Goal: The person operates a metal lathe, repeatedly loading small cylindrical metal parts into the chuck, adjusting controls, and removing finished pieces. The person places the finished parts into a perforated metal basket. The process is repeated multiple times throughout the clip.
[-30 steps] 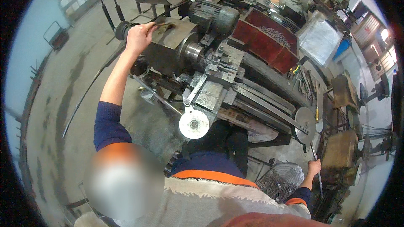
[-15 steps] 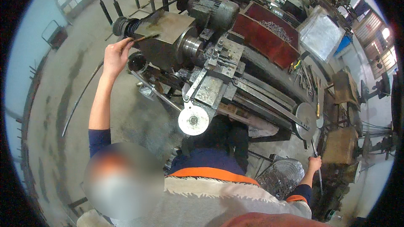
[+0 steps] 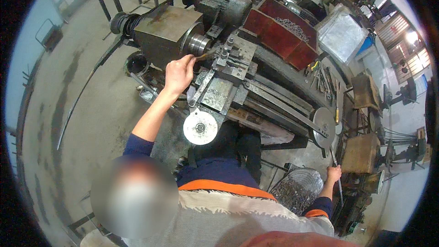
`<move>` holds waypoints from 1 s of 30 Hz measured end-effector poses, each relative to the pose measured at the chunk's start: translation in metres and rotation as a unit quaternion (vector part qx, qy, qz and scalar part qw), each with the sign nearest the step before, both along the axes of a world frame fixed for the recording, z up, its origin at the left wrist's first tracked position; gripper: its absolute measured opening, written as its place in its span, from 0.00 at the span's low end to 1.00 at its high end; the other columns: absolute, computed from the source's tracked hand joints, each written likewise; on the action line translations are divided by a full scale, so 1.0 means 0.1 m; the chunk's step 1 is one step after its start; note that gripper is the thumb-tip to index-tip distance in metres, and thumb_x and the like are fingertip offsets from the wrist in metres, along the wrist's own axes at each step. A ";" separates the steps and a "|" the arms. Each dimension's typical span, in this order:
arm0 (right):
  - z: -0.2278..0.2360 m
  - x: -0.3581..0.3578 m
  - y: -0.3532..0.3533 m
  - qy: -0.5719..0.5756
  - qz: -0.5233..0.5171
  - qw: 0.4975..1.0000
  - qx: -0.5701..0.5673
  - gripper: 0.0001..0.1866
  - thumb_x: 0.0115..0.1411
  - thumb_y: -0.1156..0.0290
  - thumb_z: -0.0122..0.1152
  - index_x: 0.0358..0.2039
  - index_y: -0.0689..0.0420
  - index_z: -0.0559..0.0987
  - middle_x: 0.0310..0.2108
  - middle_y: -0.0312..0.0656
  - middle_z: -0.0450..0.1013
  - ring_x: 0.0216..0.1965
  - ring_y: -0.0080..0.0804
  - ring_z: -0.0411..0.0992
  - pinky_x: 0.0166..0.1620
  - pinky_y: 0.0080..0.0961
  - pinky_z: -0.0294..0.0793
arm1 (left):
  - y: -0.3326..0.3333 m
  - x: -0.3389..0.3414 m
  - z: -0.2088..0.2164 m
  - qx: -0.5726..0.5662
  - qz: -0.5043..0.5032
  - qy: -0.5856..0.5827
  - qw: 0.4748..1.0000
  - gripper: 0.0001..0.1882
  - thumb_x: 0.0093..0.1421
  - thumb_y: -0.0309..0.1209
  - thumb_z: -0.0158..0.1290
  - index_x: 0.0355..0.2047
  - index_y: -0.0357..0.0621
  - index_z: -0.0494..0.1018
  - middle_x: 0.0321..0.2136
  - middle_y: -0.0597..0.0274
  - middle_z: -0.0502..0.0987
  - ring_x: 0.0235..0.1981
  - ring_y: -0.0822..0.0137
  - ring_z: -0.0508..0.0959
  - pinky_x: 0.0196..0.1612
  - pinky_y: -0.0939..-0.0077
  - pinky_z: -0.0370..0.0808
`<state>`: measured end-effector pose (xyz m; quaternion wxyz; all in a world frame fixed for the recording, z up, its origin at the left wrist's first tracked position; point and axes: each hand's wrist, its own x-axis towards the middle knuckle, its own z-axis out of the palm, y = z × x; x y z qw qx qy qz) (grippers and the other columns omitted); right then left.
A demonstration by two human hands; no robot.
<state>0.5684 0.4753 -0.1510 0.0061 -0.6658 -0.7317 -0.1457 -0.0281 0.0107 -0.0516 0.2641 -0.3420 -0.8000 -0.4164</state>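
One grey metal lathe (image 3: 238, 71) in front, and two round handwheels on it: a pale one (image 3: 200, 127) close in, a darker one (image 3: 323, 127) off right. Two bare hands out, left hand (image 3: 179, 74) and right hand (image 3: 334, 174). One wire mesh basket (image 3: 299, 190) below, one red metal bin (image 3: 281, 34) behind.

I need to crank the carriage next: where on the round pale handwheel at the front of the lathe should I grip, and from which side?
Grip the round pale handwheel by its outer rim, coming from the front, the person's side. Its flat face points outward and nothing covers it. The left hand is up near the grey metal chuck; the right hand holds a thin rod.
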 end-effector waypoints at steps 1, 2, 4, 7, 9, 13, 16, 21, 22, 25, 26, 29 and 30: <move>0.00 -0.01 -0.01 0.002 0.003 1.000 0.004 0.19 0.40 0.66 0.53 0.35 0.60 0.72 0.35 0.53 0.72 0.38 0.53 0.71 0.43 0.42 0.70 | -0.01 -0.01 -0.02 -0.010 0.000 0.009 1.000 0.06 0.54 0.28 0.51 0.29 0.38 0.74 0.19 0.46 0.73 0.21 0.51 0.76 0.23 0.66 0.70; 0.01 -0.01 -0.02 0.004 0.006 1.000 0.007 0.19 0.40 0.66 0.53 0.35 0.60 0.72 0.35 0.53 0.72 0.38 0.53 0.71 0.43 0.42 0.69 | -0.02 -0.01 -0.02 -0.006 -0.003 -0.004 1.000 0.06 0.54 0.28 0.51 0.29 0.38 0.74 0.19 0.46 0.73 0.21 0.51 0.76 0.23 0.66 0.70; -0.02 0.02 -0.03 0.009 0.012 1.000 0.024 0.19 0.40 0.66 0.53 0.35 0.60 0.72 0.34 0.53 0.72 0.37 0.54 0.71 0.43 0.42 0.69 | -0.05 0.01 0.03 0.003 -0.009 -0.033 0.999 0.07 0.54 0.28 0.51 0.29 0.37 0.74 0.20 0.46 0.74 0.22 0.51 0.76 0.24 0.67 0.71; -0.13 0.11 0.06 0.016 0.012 0.999 0.041 0.19 0.39 0.66 0.54 0.34 0.61 0.72 0.34 0.54 0.72 0.37 0.54 0.71 0.43 0.41 0.69 | -0.01 -0.01 0.03 0.044 -0.032 -0.020 0.998 0.07 0.54 0.28 0.51 0.30 0.37 0.74 0.20 0.46 0.74 0.22 0.52 0.76 0.24 0.67 0.71; -0.15 0.13 0.11 0.016 -0.006 1.000 0.014 0.20 0.39 0.66 0.54 0.34 0.61 0.72 0.34 0.54 0.72 0.37 0.53 0.71 0.43 0.41 0.69 | -0.03 0.00 0.02 0.021 -0.042 -0.033 0.998 0.07 0.54 0.27 0.51 0.30 0.37 0.74 0.21 0.46 0.74 0.23 0.52 0.76 0.24 0.67 0.71; -0.13 0.10 0.07 0.020 0.011 0.999 0.028 0.21 0.38 0.65 0.55 0.35 0.61 0.73 0.34 0.54 0.72 0.38 0.53 0.70 0.43 0.41 0.69 | -0.02 -0.02 0.03 0.008 -0.041 -0.044 0.998 0.07 0.54 0.27 0.51 0.30 0.37 0.75 0.20 0.46 0.74 0.22 0.51 0.76 0.24 0.67 0.71; -0.09 0.05 0.05 0.020 0.002 1.000 0.021 0.21 0.39 0.65 0.55 0.35 0.61 0.73 0.35 0.54 0.72 0.39 0.52 0.70 0.44 0.40 0.69 | 0.06 -0.07 -0.04 0.008 -0.033 -0.019 0.999 0.07 0.54 0.27 0.51 0.30 0.37 0.75 0.19 0.46 0.73 0.22 0.51 0.76 0.24 0.66 0.71; -0.12 0.12 0.14 0.013 -0.007 1.000 0.005 0.22 0.40 0.65 0.52 0.37 0.61 0.73 0.36 0.54 0.72 0.39 0.52 0.70 0.44 0.40 0.69 | 0.07 -0.03 0.06 0.017 -0.029 -0.032 0.999 0.07 0.54 0.28 0.51 0.30 0.37 0.75 0.20 0.45 0.73 0.23 0.51 0.76 0.24 0.66 0.71; -0.13 0.14 0.15 0.006 -0.003 1.000 0.019 0.23 0.38 0.63 0.56 0.37 0.61 0.73 0.35 0.53 0.72 0.38 0.51 0.71 0.43 0.39 0.69 | 0.03 -0.02 0.12 0.021 -0.030 -0.038 0.999 0.07 0.54 0.28 0.51 0.30 0.38 0.75 0.20 0.45 0.73 0.23 0.51 0.76 0.24 0.67 0.71; -0.13 0.08 0.12 -0.005 -0.003 1.000 0.029 0.26 0.36 0.60 0.59 0.37 0.61 0.72 0.34 0.52 0.72 0.38 0.49 0.71 0.43 0.38 0.70 | -0.14 -0.06 0.24 0.041 -0.024 -0.015 0.999 0.07 0.53 0.27 0.52 0.30 0.38 0.75 0.19 0.46 0.73 0.21 0.54 0.77 0.23 0.70 0.71; -0.09 0.02 0.06 -0.003 -0.012 1.000 0.012 0.24 0.38 0.63 0.55 0.38 0.61 0.73 0.36 0.53 0.72 0.39 0.50 0.71 0.44 0.38 0.69 | -0.21 -0.06 0.35 0.045 -0.009 -0.013 0.999 0.07 0.53 0.27 0.52 0.31 0.38 0.75 0.19 0.46 0.74 0.21 0.55 0.77 0.24 0.71 0.71; 0.04 -0.04 -0.06 -0.008 -0.025 1.000 -0.017 0.23 0.40 0.64 0.52 0.38 0.61 0.73 0.38 0.53 0.72 0.41 0.50 0.71 0.46 0.38 0.69 | -0.36 -0.14 0.62 0.081 0.033 -0.004 0.996 0.07 0.54 0.26 0.53 0.31 0.36 0.74 0.20 0.48 0.74 0.20 0.58 0.77 0.24 0.74 0.71; 0.05 -0.04 -0.07 -0.010 -0.025 0.999 -0.023 0.23 0.40 0.64 0.52 0.39 0.60 0.73 0.38 0.53 0.72 0.41 0.50 0.71 0.46 0.38 0.69 | -0.39 -0.21 0.68 0.090 0.033 0.055 0.994 0.07 0.54 0.26 0.52 0.32 0.35 0.74 0.22 0.48 0.75 0.21 0.58 0.77 0.24 0.75 0.71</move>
